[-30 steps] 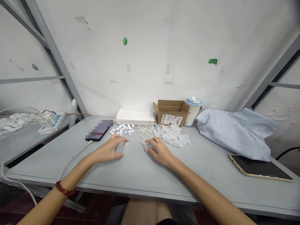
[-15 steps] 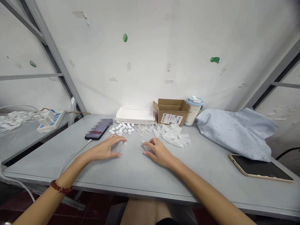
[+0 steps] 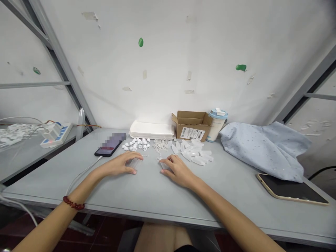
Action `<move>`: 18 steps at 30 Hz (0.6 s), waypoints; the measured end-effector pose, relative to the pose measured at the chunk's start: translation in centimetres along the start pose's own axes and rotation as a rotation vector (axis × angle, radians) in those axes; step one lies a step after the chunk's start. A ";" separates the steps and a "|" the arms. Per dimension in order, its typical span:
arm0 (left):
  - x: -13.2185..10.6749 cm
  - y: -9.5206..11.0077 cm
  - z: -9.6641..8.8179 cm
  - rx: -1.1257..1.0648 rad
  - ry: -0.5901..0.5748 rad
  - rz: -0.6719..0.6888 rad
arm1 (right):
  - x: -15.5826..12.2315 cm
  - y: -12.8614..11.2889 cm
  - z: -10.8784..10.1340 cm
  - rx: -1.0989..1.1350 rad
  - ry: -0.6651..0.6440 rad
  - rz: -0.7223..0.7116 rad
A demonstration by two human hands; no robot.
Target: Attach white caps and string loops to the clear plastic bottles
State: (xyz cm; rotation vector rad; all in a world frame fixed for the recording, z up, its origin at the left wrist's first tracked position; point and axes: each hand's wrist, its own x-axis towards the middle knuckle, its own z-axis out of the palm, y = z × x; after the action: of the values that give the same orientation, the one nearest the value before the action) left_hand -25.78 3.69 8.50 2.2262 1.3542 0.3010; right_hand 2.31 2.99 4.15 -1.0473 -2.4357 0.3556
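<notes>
The left grip [image 3: 121,163] curves around clear plastic tubes [image 3: 134,163] on the tabletop [image 3: 147,196], thumb and forefinger apart; whether it presses on them I cannot tell. The right grip [image 3: 179,170] curls over another clear tube [image 3: 164,165], partly hidden, so its hold is unclear too. Just beyond lie white caps [image 3: 137,144], a tangle of strings [image 3: 160,145] and a pile of frosted tubes [image 3: 195,153]. Behind these sit stacked white sheets [image 3: 151,130], an open cardboard box [image 3: 193,131] and a lidded cup [image 3: 215,127].
</notes>
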 end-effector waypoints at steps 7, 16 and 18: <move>1.3 -0.4 -0.1 -0.012 0.005 0.022 | 0.0 0.0 0.0 -0.013 -0.007 -0.001; 2.3 -0.5 -0.1 -0.004 -0.010 0.034 | 0.0 0.0 0.0 -0.022 -0.008 -0.001; 2.1 -0.3 -0.3 0.009 0.003 0.039 | 0.1 0.0 0.0 -0.021 -0.007 -0.005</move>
State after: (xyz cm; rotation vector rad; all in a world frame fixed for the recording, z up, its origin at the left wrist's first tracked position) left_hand -25.14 5.70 8.48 2.2630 1.3175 0.3129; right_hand 2.27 3.05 4.20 -1.0504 -2.4526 0.3338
